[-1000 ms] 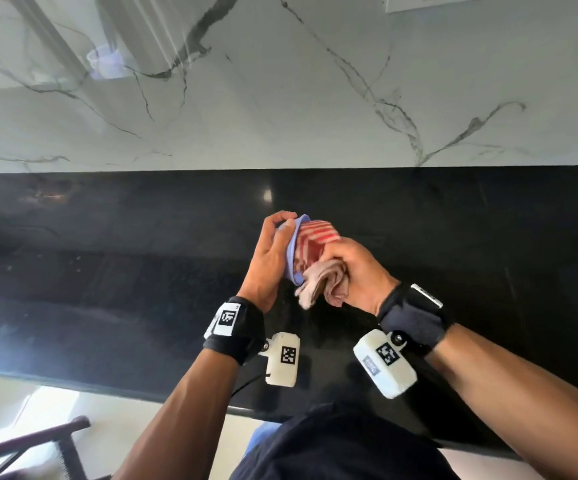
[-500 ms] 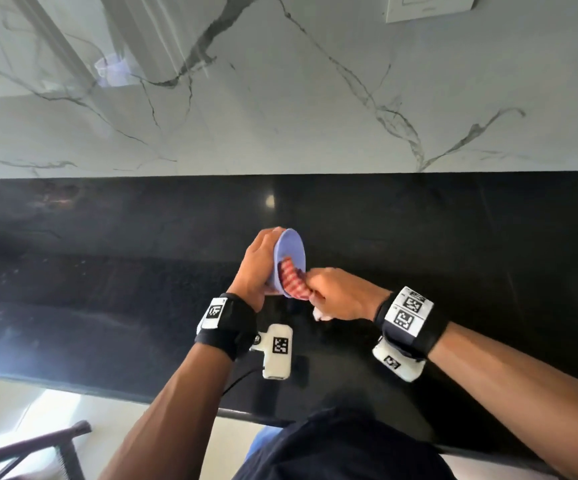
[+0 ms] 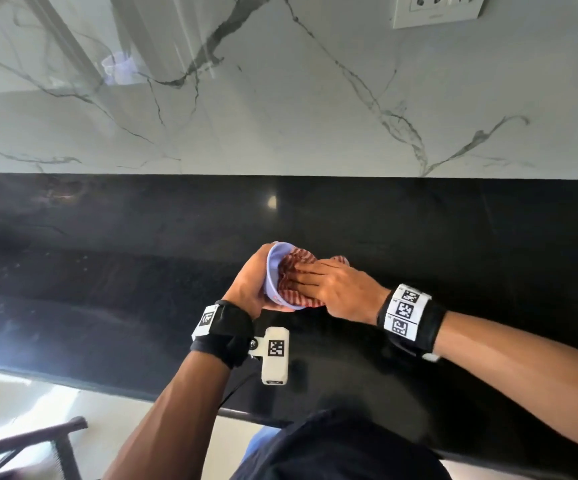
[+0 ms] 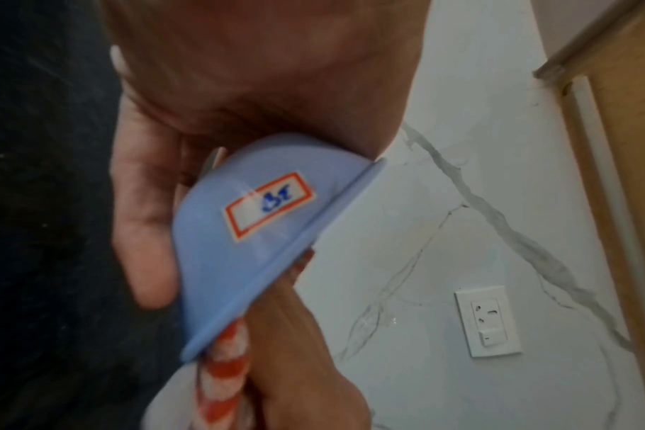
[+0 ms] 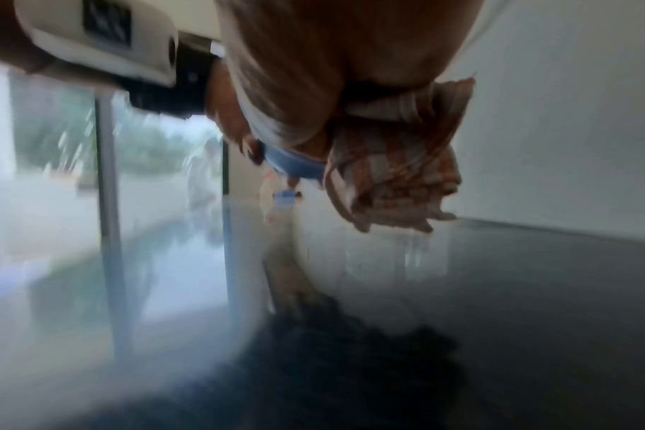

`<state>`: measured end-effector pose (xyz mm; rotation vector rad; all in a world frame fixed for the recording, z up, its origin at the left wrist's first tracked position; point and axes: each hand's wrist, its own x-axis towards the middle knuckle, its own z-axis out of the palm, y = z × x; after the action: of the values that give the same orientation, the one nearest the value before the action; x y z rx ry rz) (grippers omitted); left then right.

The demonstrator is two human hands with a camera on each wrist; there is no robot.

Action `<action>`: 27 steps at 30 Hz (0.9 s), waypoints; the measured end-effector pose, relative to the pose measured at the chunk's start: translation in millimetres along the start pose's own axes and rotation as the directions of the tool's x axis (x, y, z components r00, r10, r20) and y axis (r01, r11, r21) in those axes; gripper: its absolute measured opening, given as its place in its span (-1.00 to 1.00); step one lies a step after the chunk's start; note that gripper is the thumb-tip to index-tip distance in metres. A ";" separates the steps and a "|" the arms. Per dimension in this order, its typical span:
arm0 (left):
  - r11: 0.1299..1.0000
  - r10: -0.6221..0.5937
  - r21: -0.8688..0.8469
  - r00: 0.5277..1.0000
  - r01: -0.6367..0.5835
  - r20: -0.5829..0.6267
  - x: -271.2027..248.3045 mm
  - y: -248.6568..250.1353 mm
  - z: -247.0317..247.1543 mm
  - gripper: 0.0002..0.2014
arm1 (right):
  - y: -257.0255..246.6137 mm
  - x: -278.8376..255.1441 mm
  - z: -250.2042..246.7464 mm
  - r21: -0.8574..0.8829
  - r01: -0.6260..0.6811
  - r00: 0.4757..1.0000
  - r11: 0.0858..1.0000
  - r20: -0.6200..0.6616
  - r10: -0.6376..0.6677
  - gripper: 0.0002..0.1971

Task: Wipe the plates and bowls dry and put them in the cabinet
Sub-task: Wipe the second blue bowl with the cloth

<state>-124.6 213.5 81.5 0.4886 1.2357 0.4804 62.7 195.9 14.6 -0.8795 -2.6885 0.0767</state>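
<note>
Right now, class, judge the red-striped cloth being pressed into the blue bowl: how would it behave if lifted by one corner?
The cloth is probably floppy: it bunches into folds under the right hand. Likely light, since a loose end hangs freely. It looks unlikely to slip, conforming to the bowl.

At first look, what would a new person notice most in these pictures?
The pale blue bowl, tipped on its side above the black counter, held by the left hand. The right hand presses a red-striped cloth into it. A red-bordered sticker sits on the bowl's outside.
</note>
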 end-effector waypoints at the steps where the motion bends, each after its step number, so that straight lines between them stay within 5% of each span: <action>1: 0.999 0.029 0.047 0.997 -0.026 -0.072 -0.6 0.5 0.6 -0.58 | -11.0 1.3 -2.9 0.182 -0.107 0.994 0.977 0.018 0.105 -0.53; 3: 0.985 0.139 0.130 0.972 -0.116 -0.190 -0.3 -2.5 1.6 -0.59 | -29.6 2.2 -14.1 0.550 -0.439 0.899 0.711 0.264 0.350 -0.71; 5: 0.972 0.223 0.128 0.949 -0.198 -0.223 3.3 -8.2 1.2 -0.66 | -38.3 3.8 -23.8 0.747 -0.607 0.769 0.272 0.467 0.436 -0.92; 9: 0.958 0.287 0.043 0.930 -0.285 -0.231 9.3 -17.3 -2.6 -0.49 | -38.4 2.2 -27.4 0.887 -0.297 0.675 -0.353 0.456 0.579 -0.84; 11: 0.926 0.373 0.043 0.895 -0.374 -0.243 8.2 -19.1 -0.3 -0.51 | -36.1 5.5 -27.6 0.848 -0.117 0.632 -0.516 0.465 0.620 -0.78; 13: 0.915 0.397 0.027 0.884 -0.403 -0.248 7.9 -21.4 4.1 -0.58 | -33.2 10.8 -32.1 0.889 -0.080 0.587 -0.452 0.408 0.699 -0.83; 15: 0.915 0.387 -0.021 0.889 -0.403 -0.244 8.8 -23.3 7.6 -0.58 | -32.0 13.0 -35.1 0.958 -0.177 0.587 -0.227 0.287 0.757 -0.82; 19: 0.926 0.339 -0.094 0.914 -0.366 -0.223 14.3 -28.5 9.7 -0.47 | -36.2 8.7 -25.2 0.869 -0.429 0.737 0.245 0.180 0.652 -0.82; 21: 0.933 0.318 -0.111 0.929 -0.342 -0.190 16.2 -31.6 9.5 -0.39 | -36.9 7.5 -19.7 0.769 -0.466 0.740 0.438 0.067 0.670 -0.70; 22: 0.934 0.321 -0.105 0.931 -0.342 -0.176 16.9 -32.6 8.5 -0.38 | -36.6 7.8 -20.9 0.741 -0.483 0.727 0.467 0.041 0.685 -0.73; 24: 0.925 0.368 -0.047 0.918 -0.378 -0.148 14.2 -31.6 6.2 -0.47 | -29.7 7.2 -23.6 0.774 -0.508 0.714 0.378 0.133 0.687 -0.82; 27: 0.834 0.547 0.174 0.826 -0.524 -0.137 9.3 -25.6 -5.9 -0.64 | -12.7 2.9 -39.4 0.813 -0.530 0.728 0.241 0.291 0.621 -0.78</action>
<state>-125.8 199.0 57.7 0.9342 1.3037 0.9465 65.4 185.5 54.6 -1.3471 -1.6005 1.3992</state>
